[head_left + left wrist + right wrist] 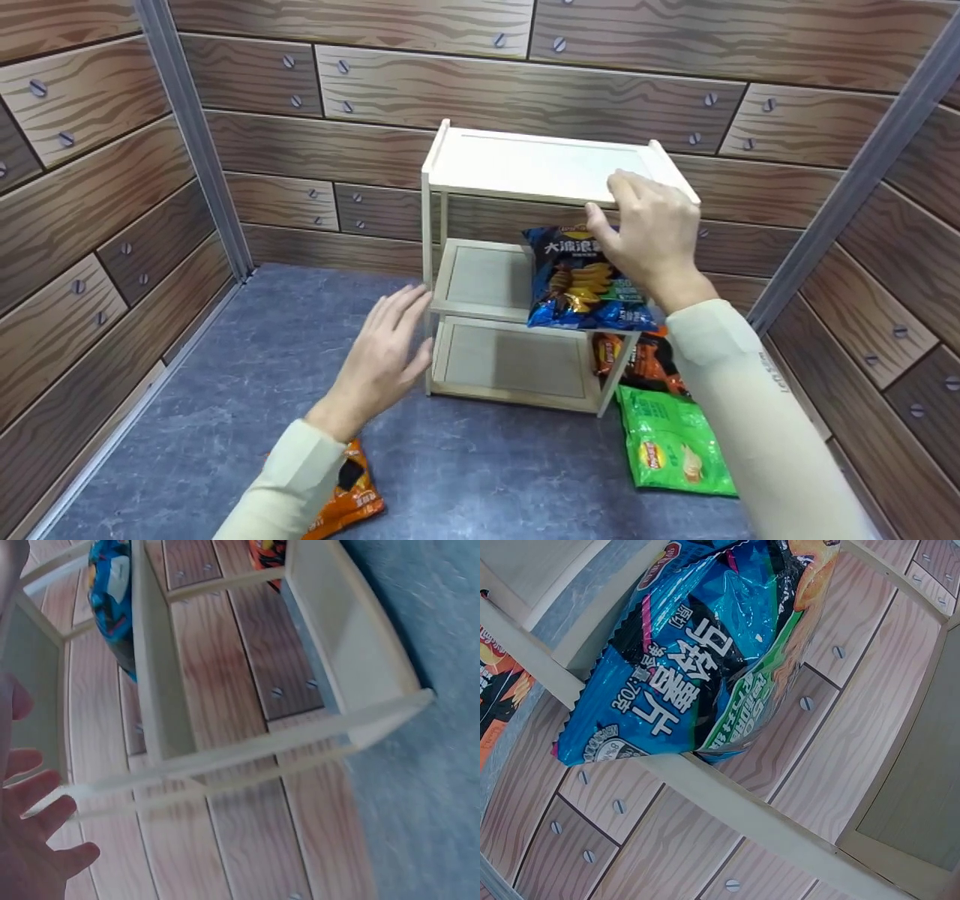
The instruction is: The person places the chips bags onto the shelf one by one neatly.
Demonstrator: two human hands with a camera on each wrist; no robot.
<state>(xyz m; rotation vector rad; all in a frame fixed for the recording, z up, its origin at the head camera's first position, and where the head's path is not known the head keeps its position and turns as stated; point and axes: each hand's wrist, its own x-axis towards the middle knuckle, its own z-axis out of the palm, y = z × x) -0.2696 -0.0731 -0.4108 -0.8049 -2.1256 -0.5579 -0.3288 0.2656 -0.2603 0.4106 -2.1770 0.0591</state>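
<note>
A small white wooden shelf unit (525, 161) with three tiers stands against the back wall. On the right of its middle tier a blue bag of potato chips (577, 281) leans, its front bottom edge at the tier's lip. My right hand (652, 229) is raised in front of the top tier's right end, fingers loosely bent, overlapping the bag's upper right corner in the head view. The right wrist view shows that chip bag (682, 667) close up, without any fingers on it. My left hand (386, 349) hovers beside the unit's left front post, fingers spread and holding nothing.
A green chip bag (675, 442) lies on the dark floor at the right front, partly behind my right sleeve. Beyond it a black and orange bag (641, 364) sits beside the unit. An orange bag (349, 495) lies under my left forearm. Wood-patterned walls (480, 82) enclose the space.
</note>
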